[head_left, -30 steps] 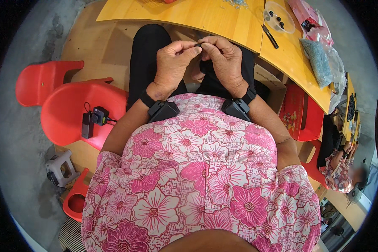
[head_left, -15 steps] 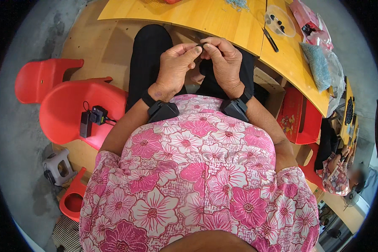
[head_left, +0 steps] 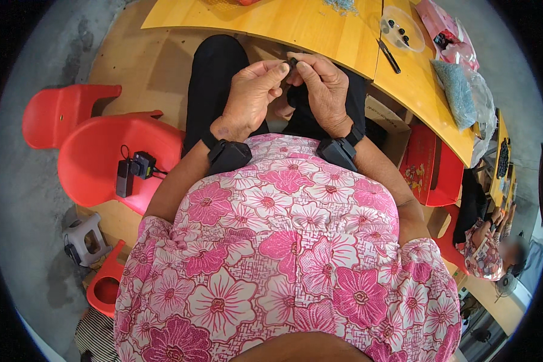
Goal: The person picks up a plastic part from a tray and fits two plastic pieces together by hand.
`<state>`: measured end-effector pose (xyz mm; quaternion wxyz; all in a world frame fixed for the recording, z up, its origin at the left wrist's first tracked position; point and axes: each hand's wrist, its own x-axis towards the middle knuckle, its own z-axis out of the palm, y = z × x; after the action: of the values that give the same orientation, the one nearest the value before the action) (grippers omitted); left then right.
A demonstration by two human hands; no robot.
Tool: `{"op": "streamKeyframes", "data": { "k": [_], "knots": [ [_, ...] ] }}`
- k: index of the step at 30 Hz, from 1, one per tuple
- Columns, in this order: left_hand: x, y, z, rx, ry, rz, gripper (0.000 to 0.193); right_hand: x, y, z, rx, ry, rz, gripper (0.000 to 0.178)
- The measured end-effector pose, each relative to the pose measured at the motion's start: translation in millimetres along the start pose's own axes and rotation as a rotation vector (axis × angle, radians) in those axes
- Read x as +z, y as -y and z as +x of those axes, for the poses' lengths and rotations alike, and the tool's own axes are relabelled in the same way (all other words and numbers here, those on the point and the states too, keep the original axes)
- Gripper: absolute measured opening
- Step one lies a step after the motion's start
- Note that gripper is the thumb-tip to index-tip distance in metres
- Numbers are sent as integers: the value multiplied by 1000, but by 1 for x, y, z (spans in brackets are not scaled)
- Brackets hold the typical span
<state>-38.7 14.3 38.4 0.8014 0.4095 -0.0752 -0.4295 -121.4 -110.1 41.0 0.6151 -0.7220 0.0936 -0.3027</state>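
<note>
A small black part [head_left: 292,62] is between the fingertips of both hands, above my lap and just short of the table's near edge. Its exact kind is too small to make out. My left hand [head_left: 251,95] pinches at its left side, thumb and forefinger pressed together. From the other side, my right hand [head_left: 326,87] is closed on the same part with thumb and curled fingers. Several similar black pieces sit in a clear round dish [head_left: 417,37] on the yellow table [head_left: 320,36]. Beside the dish lies a black pen-like tool [head_left: 389,57].
At right on the table are a bag of bluish beads [head_left: 454,93] and a pink package [head_left: 434,21]; loose beads [head_left: 342,6] lie at the far edge. Red chairs [head_left: 90,160] stand at left, one holding black devices [head_left: 124,178]. A red box [head_left: 419,160] is under the table. Another person [head_left: 482,241] sits at right.
The fingertips have shifted slightly apart and turned, so more of the small black part shows between them. Both hands otherwise stay in nearly the same place.
</note>
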Motion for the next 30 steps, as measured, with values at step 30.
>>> {"op": "streamKeyframes", "data": {
  "k": [30],
  "knots": [
    [-5, 3, -2, 77, 87, 51, 18, -11, 9, 11, 679, 286, 763, 27]
  ]
}}
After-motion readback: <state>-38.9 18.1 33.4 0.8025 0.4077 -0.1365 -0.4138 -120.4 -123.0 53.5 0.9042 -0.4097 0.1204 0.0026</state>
